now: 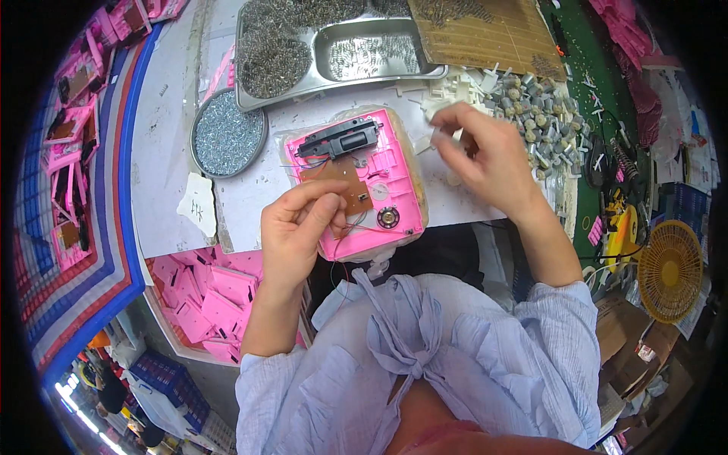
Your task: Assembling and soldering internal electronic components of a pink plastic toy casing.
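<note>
A pink plastic housing point(413, 186) lies on a padded, plastic-wrapped block in front of me. Fitted in it are a black motor-like unit point(350, 141), a brown circuit board point(322, 173), a small round speaker point(388, 218) and thin wires. My left hand point(299, 224) is over the housing's left side, thumb and fingers pinched together by the board; anything between them is hidden. Right of the housing, my right hand point(489, 152) has its thumb and forefinger apart, beside white plastic pieces point(444, 95) and a heap of grey cylindrical parts point(527, 114).
A metal tray point(326, 89) of small springs stands at the back, next to a cardboard sheet point(493, 34). Left are a round dish of screws point(227, 133) and a torn white scrap point(199, 205). Pink housings point(220, 296) fill a box below; a yellow fan point(669, 271) stands far right.
</note>
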The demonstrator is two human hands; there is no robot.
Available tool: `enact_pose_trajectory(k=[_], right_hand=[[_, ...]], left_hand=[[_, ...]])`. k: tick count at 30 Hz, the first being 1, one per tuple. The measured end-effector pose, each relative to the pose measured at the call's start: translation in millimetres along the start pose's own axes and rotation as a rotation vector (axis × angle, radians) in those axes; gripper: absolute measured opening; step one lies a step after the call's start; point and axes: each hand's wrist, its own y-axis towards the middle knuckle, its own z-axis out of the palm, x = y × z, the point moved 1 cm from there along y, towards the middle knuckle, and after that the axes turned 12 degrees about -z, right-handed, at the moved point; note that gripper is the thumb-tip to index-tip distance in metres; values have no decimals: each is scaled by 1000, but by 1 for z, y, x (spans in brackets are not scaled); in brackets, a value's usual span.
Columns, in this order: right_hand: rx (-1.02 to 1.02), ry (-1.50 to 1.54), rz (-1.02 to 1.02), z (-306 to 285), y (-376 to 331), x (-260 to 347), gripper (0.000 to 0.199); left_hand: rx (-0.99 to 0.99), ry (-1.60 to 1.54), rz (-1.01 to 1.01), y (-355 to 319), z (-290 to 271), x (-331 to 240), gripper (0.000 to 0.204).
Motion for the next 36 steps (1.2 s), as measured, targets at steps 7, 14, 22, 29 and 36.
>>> enact_pose_trajectory(k=[7,14,22,29,36], right_hand=[[76,473,86,15,-12,38,18],[19,520,103,28,-15,39,11],[113,464,5,35,-25,47,15],[190,373,-362,21,-49,30,41],[-318,1375,299,16,-82,-16,37]], left_hand=[[210,-204,-174,0,7,6,21],[162,-201,-242,-14,10,6,21],[190,-109,-246,-25,23,18,21],[280,99,-303,-27,29,9,31],[110,1116,492,27,24,-8,19]])
